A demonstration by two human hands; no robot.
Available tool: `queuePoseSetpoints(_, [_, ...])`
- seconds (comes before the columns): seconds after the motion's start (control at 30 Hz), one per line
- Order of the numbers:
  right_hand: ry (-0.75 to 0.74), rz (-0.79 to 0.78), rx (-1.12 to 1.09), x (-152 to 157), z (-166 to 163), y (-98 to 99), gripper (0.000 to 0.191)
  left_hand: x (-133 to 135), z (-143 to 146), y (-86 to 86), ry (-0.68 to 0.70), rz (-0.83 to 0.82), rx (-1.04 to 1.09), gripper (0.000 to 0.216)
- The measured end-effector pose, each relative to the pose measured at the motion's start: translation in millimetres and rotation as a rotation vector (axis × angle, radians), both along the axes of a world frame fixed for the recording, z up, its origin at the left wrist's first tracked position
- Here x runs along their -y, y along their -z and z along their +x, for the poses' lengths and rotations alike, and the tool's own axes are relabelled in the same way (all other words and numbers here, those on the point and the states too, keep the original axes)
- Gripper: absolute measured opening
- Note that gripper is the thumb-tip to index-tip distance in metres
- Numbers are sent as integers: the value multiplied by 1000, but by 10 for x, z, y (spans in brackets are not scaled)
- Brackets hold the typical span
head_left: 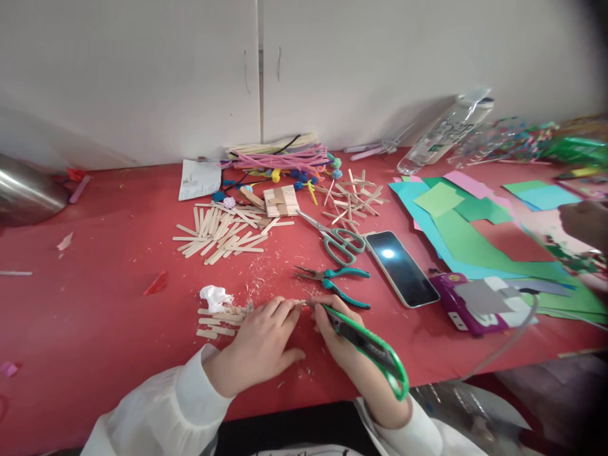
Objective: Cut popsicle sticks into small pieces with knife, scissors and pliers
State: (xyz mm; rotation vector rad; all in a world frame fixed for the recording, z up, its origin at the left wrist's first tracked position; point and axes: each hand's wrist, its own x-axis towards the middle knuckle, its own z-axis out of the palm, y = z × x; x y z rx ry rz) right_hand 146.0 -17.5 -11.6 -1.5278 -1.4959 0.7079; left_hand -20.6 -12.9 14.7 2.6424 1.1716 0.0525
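My right hand (338, 335) is closed round a green utility knife (370, 345), whose tip points left at a thin wooden stick (300, 303) on the red table (114, 278). My left hand (266, 339) lies flat on the table, its fingertips pressing down on that stick. Several cut stick pieces (216, 322) and wood shavings lie just left of it, beside a crumpled white scrap (215, 296).
Teal-handled pliers (332, 284), scissors (337, 240) and a phone (401, 267) lie beyond my hands. A heap of craft sticks (221, 233), pipe cleaners (285, 158), coloured paper sheets (470, 234) and a plastic bottle (441, 136) sit further back. Another person's hand (584, 221) shows at the right edge.
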Motion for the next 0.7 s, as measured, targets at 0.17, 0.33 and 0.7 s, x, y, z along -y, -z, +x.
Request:
queuePoseSetpoints(0.17, [-32,8,1,0,21,25,12,-32,-30,6,-3,9,91,52])
queuePoseSetpoints(0.33, [-43,0,-41,12,69,99,16,-121,-53,9,-108,14,171,22])
queuePoseSetpoints(0.7, [-21,78,-150,26,80,54,17,-275,-68,-57,-161,-120,225,14])
